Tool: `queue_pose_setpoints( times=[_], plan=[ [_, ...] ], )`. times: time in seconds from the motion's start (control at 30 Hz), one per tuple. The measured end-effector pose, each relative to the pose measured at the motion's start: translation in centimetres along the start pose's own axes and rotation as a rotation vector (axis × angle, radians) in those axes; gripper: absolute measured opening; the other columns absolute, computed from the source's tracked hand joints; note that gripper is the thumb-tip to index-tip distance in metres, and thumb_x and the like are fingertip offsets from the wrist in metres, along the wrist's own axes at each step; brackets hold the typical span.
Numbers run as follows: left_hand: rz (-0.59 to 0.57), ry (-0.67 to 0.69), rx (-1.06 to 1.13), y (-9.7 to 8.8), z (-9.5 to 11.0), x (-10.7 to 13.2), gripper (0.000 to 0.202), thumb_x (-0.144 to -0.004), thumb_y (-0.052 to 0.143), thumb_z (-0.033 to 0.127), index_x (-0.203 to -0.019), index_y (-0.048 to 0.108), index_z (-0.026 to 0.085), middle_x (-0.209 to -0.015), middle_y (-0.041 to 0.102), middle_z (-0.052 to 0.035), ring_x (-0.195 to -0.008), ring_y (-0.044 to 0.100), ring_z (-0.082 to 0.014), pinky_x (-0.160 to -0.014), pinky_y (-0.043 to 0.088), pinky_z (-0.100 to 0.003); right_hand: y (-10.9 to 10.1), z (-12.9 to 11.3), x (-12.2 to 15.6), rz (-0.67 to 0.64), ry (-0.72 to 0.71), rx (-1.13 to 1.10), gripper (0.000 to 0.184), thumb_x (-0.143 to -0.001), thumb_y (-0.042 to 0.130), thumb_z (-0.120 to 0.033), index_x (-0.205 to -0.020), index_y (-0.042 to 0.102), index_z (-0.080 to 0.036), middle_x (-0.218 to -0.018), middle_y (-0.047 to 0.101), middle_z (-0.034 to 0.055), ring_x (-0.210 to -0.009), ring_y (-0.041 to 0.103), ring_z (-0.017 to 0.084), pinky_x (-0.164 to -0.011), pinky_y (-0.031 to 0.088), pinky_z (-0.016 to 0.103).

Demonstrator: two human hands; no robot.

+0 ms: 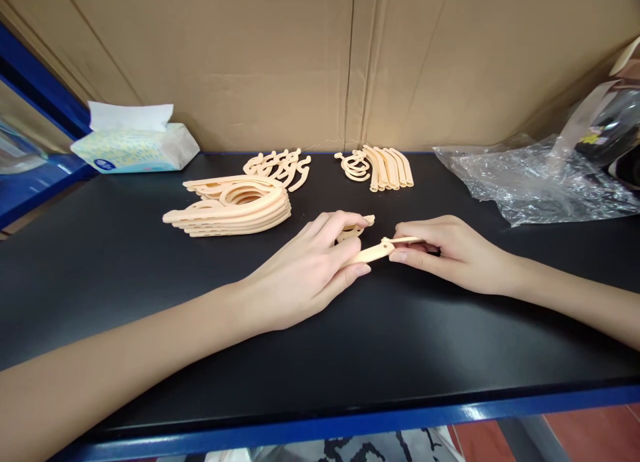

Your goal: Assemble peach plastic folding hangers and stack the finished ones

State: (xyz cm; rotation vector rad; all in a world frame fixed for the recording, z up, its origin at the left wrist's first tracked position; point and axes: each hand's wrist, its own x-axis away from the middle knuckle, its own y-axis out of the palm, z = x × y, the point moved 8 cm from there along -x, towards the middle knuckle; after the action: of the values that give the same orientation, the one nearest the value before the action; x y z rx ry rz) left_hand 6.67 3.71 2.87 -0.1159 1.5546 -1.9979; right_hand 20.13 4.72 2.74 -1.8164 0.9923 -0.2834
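My left hand [310,269] rests on the black table [150,282] with its fingers closed around a peach plastic hanger part [373,252]. My right hand [445,252] pinches another thin peach piece [406,239] that meets the first one at a joint between the two hands. A hook-shaped bit [356,230] shows just behind my left fingers. A stack of assembled peach hangers [235,205] lies to the left behind my hands.
Two groups of loose peach parts lie at the back: hooks [280,165] and curved arms [383,167]. A tissue pack [135,145] sits back left, crumpled clear plastic bags [540,182] at right. A cardboard wall [320,62] closes the back; a blue table edge [350,422] runs in front.
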Motion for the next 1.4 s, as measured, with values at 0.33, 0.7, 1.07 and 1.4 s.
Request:
queue_pose_setpoints(
  times=[0.33,0.7,1.07,1.4],
  plan=[
    [-0.029,0.03,0.01,0.22,-0.01,-0.02,0.027,-0.104,0.037,0.03,-0.091,0.056,0.016,-0.139,0.046,-0.0145,-0.131,0.044,-0.0257,-0.11,0.041,-0.046,0.11,-0.07,0.5,0.008,-0.056,0.213,0.041,-0.101,0.043,-0.045,-0.068,0.04,-0.021,-0.057,0.041,-0.0055,-0.048,0.037,0.008,-0.049,0.027,0.025],
    [-0.001,0.053,0.018,-0.03,0.0,-0.08,0.025,-0.103,0.04,0.03,-0.092,0.057,0.017,-0.136,0.047,-0.0136,-0.128,0.046,-0.0255,-0.107,0.043,-0.043,-0.13,-0.14,0.41,0.054,-0.036,0.208,0.041,-0.098,0.047,-0.048,-0.069,0.036,-0.021,-0.059,0.043,-0.0054,-0.049,0.038,0.008,-0.05,0.028,0.024],
    [0.001,0.069,0.018,0.08,0.15,-0.07,0.024,-0.102,0.041,0.028,-0.088,0.056,0.017,-0.138,0.046,-0.014,-0.125,0.049,-0.0267,-0.105,0.045,-0.046,0.32,-0.12,0.23,-0.013,-0.036,0.12,0.043,-0.1,0.044,-0.048,-0.068,0.032,-0.022,-0.056,0.038,-0.006,-0.048,0.035,0.009,-0.049,0.026,0.024],
    [-0.031,0.068,0.016,0.4,0.12,-0.1,0.025,-0.103,0.039,0.029,-0.087,0.054,0.018,-0.136,0.046,-0.0132,-0.124,0.048,-0.0262,-0.105,0.045,-0.046,0.57,-0.57,0.43,-0.012,-0.089,0.26,0.04,-0.102,0.04,-0.045,-0.069,0.035,-0.022,-0.057,0.041,-0.0051,-0.047,0.036,0.009,-0.048,0.027,0.025]
  ],
)
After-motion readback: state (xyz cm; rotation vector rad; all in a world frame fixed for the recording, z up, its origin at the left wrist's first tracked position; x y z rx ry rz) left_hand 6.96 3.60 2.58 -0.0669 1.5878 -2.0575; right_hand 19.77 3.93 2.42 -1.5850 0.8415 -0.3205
